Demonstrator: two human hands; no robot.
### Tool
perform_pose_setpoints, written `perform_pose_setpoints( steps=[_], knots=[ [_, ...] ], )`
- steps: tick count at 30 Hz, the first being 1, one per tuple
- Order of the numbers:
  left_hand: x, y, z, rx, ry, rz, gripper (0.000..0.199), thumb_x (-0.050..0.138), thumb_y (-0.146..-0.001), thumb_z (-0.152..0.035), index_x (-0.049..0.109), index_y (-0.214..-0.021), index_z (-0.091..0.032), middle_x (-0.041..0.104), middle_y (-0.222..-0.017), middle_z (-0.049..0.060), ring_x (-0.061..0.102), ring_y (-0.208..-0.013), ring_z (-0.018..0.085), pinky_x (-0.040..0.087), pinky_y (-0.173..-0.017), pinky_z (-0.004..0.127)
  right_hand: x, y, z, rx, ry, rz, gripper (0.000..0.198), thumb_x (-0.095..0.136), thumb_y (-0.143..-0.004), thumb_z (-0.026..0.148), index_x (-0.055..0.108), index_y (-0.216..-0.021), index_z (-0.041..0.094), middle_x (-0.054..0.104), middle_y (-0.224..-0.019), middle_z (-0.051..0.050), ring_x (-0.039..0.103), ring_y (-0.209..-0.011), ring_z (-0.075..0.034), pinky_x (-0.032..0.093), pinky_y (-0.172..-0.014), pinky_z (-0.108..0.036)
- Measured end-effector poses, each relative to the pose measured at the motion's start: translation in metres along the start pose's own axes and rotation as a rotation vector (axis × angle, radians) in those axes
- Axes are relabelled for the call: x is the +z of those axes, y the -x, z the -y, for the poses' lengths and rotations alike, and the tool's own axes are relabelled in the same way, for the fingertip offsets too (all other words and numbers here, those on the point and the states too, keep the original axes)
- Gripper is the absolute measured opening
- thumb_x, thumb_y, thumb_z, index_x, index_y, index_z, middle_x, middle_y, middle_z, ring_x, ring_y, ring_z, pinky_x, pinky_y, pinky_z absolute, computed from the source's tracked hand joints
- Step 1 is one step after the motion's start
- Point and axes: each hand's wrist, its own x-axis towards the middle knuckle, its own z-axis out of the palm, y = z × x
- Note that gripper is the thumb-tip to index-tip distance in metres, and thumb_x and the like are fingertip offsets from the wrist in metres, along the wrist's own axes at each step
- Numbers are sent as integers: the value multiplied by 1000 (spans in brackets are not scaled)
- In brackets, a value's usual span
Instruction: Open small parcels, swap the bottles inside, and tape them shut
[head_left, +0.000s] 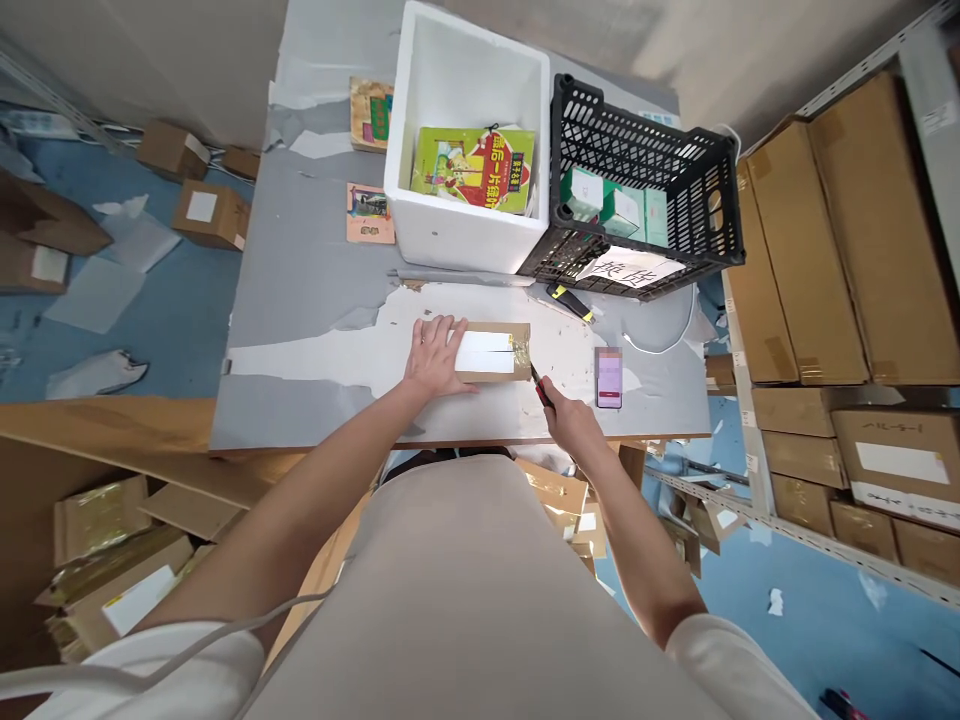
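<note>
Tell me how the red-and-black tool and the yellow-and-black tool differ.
The red-and-black tool is gripped in the right hand, while the yellow-and-black tool lies on the table. The red-and-black tool points toward the taped end of the cardboard box; the yellow-and-black tool rests near the black crate. The first shows red, the second yellow. Both are slim, with black parts.
</note>
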Motion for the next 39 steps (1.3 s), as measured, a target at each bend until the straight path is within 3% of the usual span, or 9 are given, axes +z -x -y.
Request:
perform_pose_setpoints(
  steps=[6,10,13,18,21,24,28,34,39],
  knots=[
    [2,3,5,50,36,-35,130,68,-43,-76,22,-145,-9,23,-148,24,16,-137,44,-2,-110,58,32,9,-27,162,-179,-209,63,29,-95,33,3,-149,14,67,-97,-14,62,-81,-27,40,-67,-32],
    [4,7,9,119,61,-115,111,61,-58,-74,28,-142,-11,24,-149,22,15,-139,40,4,-111,56,66,-24,-37,242,-360,-173,57,26,-93,31,21,-146,11,61,-113,-19,60,-96,-29,42,-78,-37],
    [4,14,9,89,103,-194,89,56,-72,-66,31,-140,-15,26,-148,20,17,-140,37,5,-111,57,88,-50,-40,226,-606,-254,53,32,-90,32,33,-140,15,59,-116,-17,58,-101,-26,44,-83,-37],
    [19,45,15,-245,381,-353,119,73,-56,-61,10,-146,-13,9,-152,23,13,-140,36,21,-111,53,103,-81,-34,127,-1220,-325,46,60,-68,42,52,-108,20,60,-79,-1,58,-63,-16,49,-60,-31],
    [39,62,22,-505,595,-235,113,78,-53,-53,22,-143,-14,33,-144,21,35,-132,35,35,-104,48,102,-97,-22,45,-1397,-270,45,67,-58,39,50,-96,21,51,-62,8,49,-47,-11,43,-47,-26],
    [48,66,26,-561,740,-105,75,68,-65,-49,45,-128,-16,61,-117,13,57,-108,27,46,-92,42,96,-106,-11,-4,-1454,-262,40,67,-57,39,48,-87,21,47,-57,9,45,-44,-9,39,-44,-23],
    [31,64,22,-530,726,-157,49,52,-78,-51,59,-112,-16,67,-104,9,62,-91,21,48,-80,32,81,-105,-14,-30,-1425,-362,36,65,-62,43,50,-85,20,56,-68,5,46,-49,-8,42,-48,-23],
    [14,60,10,-672,384,-64,52,39,-82,-60,67,-73,-17,67,-68,6,57,-68,20,41,-63,29,71,-105,-21,20,-1181,-409,38,63,-66,52,53,-81,19,53,-64,4,49,-55,-11,46,-52,-25],
    [23,60,11,-650,426,-56,54,39,-83,-60,70,-86,-16,70,-80,9,60,-76,23,43,-68,32,79,-107,-19,68,-1148,-372,42,60,-66,56,56,-85,18,57,-68,2,51,-58,-12,47,-51,-25]
  ],
)
